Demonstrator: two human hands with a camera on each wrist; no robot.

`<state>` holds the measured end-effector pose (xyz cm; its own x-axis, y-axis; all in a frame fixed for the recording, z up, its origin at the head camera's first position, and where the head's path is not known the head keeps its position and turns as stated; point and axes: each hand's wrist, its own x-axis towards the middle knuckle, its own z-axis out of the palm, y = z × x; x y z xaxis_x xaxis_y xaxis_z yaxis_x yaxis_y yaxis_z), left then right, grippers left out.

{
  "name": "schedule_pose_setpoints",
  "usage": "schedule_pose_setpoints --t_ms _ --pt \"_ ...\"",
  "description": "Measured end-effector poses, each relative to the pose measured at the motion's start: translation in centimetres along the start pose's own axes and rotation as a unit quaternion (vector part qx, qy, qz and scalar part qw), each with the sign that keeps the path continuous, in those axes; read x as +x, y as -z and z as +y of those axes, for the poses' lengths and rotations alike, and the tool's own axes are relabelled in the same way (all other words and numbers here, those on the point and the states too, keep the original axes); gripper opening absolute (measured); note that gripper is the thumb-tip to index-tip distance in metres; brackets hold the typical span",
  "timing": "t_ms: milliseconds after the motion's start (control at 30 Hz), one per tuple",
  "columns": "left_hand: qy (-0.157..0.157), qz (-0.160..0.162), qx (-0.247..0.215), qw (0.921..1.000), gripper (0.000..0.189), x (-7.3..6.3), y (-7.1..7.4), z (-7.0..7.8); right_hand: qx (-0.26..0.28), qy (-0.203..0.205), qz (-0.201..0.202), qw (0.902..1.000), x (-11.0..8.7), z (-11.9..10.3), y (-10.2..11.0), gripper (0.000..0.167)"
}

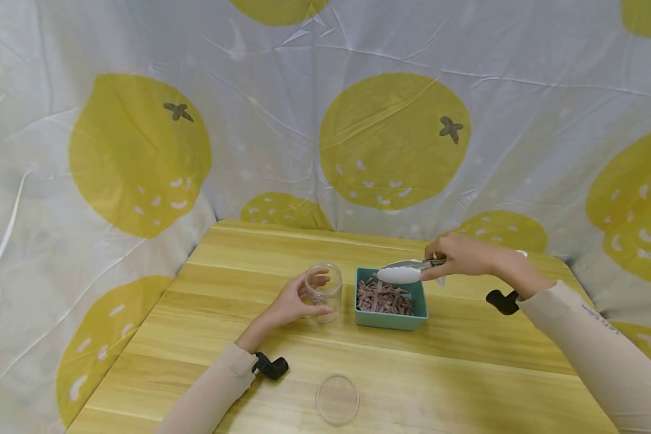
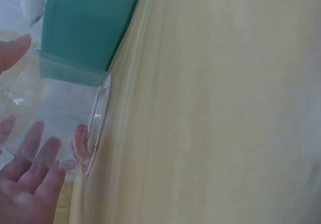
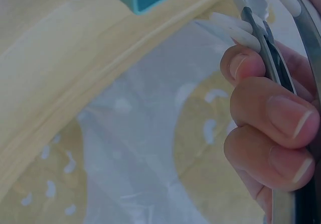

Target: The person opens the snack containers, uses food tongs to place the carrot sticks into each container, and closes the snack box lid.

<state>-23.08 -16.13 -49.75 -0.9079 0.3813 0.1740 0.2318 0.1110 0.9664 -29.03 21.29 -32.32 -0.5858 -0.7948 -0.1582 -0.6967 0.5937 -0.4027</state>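
Observation:
My left hand (image 1: 290, 304) is wrapped around the side of a clear jar (image 1: 325, 295), thumb in front and fingers behind. The jar stands upright with its mouth uncovered. Inside, at its bottom, lie reddish-brown strips (image 2: 81, 146), seen in the left wrist view. My right hand (image 1: 456, 256) grips metal tongs (image 3: 273, 58) by the arms. Their white tips (image 1: 398, 275) hang over the back of a teal rectangular container (image 1: 390, 321), right of the jar. Brownish-purple dry-looking strips (image 1: 382, 299) are heaped in it. Whether the tips pinch a strip, I cannot tell.
A clear round lid (image 1: 338, 399) lies flat near the front of the wooden table (image 1: 239, 289). Behind the table hangs a pale sheet (image 1: 260, 120) printed with yellow fruit. Each wrist wears a small black camera (image 1: 271, 366).

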Motion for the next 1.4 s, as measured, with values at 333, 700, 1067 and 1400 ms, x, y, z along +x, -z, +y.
schedule_pose_setpoints --t_ms 333,700,1067,1400 --pt "0.004 0.001 -0.007 1.0000 0.079 0.0 0.1 0.0 0.004 0.010 0.031 0.9995 0.7 -1.9 2.3 0.028" --pt "-0.006 -0.002 -0.003 1.0000 0.078 -0.1 0.1 0.0 -0.028 0.022 0.035 0.9988 3.9 -4.7 3.3 0.033" --pt "-0.011 -0.009 0.001 0.9999 0.084 -0.2 0.2 -0.2 -0.065 0.063 0.018 0.9958 7.4 -6.7 1.8 0.034" --pt "0.005 -0.003 0.021 0.9998 0.084 -0.5 0.3 0.2 -0.088 0.073 -0.004 0.9935 9.0 -7.4 0.1 0.036"
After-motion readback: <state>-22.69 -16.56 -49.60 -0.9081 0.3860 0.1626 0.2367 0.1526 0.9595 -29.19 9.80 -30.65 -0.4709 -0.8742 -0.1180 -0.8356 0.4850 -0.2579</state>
